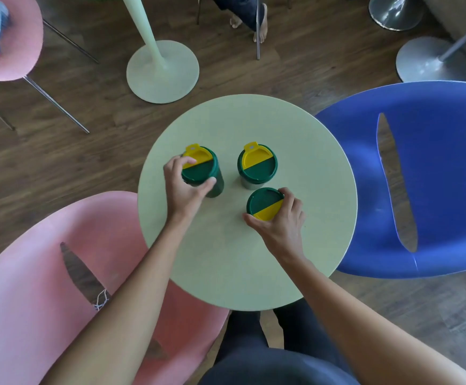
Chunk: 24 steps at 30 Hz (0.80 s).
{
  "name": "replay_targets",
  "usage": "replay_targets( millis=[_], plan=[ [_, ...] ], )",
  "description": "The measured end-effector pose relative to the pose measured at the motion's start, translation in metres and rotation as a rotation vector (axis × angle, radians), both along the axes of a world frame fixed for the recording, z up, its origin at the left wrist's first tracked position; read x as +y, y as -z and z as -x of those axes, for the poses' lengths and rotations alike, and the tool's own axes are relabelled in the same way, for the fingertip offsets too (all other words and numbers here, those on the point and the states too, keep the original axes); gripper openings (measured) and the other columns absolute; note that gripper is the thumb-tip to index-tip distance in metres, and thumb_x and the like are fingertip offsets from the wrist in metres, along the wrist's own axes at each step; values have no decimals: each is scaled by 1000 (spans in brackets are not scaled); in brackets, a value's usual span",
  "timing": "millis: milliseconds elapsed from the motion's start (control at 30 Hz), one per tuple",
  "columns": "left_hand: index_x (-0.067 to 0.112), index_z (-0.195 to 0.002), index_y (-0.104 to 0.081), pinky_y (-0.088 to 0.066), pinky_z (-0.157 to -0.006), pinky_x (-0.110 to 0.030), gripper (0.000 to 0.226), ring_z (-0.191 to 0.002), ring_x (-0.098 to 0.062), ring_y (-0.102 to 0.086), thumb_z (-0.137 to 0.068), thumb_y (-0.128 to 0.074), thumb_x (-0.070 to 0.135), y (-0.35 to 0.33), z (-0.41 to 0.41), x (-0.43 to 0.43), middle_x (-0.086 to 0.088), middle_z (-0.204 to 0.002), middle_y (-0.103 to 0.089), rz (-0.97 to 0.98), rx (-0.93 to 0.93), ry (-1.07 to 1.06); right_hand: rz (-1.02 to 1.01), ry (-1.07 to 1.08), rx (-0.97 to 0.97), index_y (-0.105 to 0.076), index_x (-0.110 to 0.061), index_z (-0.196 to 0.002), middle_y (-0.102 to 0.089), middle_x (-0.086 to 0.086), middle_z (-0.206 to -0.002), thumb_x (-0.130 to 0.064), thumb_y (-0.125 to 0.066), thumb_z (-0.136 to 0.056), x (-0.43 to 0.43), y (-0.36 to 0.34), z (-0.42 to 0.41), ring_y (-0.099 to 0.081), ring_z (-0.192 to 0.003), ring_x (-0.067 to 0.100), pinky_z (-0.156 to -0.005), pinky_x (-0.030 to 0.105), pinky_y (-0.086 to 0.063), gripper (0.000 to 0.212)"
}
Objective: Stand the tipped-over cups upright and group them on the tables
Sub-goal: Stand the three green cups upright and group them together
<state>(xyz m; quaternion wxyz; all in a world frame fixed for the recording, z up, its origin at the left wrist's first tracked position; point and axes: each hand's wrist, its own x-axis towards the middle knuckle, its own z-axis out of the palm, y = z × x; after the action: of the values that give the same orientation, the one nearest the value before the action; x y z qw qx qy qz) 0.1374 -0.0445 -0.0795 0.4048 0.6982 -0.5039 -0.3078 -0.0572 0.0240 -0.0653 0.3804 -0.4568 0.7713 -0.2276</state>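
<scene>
Three green cups with green-and-yellow lids stand upright, close together, on a round pale green table [318,173]. My left hand [183,188] grips the left cup [202,169] around its lid. My right hand [280,225] holds the near cup [263,202] by the lid's rim. The far right cup [257,165] stands free between and beyond them, touched by neither hand.
A pink chair [31,287] sits at the table's near left and a blue chair [434,176] at its right. Another pale green table's base [162,70] stands on the wood floor beyond. A second pink chair [12,43] is far left. A person's bare feet [259,26] show at the top.
</scene>
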Motion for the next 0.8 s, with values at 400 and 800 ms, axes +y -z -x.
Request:
replay_targets(
  millis=[400,800],
  plan=[
    [17,-143,-46,-44,-102,-30,76,-120,-21,-53,-72,-70,31,-13,-8,5,-2,-135,-50,-285,181,49,-38,-12,-10,-32,-24,-143,-36,5,-142,-47,-85,-65,-2,-5,2,-30,-134,29,-100,32,-32,97],
    [22,-125,-67,-56,-99,-45,57,-112,-18,-69,-69,-78,25,-15,-2,3,-1,-117,-73,-346,284,81,3,-94,-64,-31,-14,-146,-41,6,-140,-30,-86,-67,2,-6,-7,-43,-129,23,-105,33,-41,98]
  ],
)
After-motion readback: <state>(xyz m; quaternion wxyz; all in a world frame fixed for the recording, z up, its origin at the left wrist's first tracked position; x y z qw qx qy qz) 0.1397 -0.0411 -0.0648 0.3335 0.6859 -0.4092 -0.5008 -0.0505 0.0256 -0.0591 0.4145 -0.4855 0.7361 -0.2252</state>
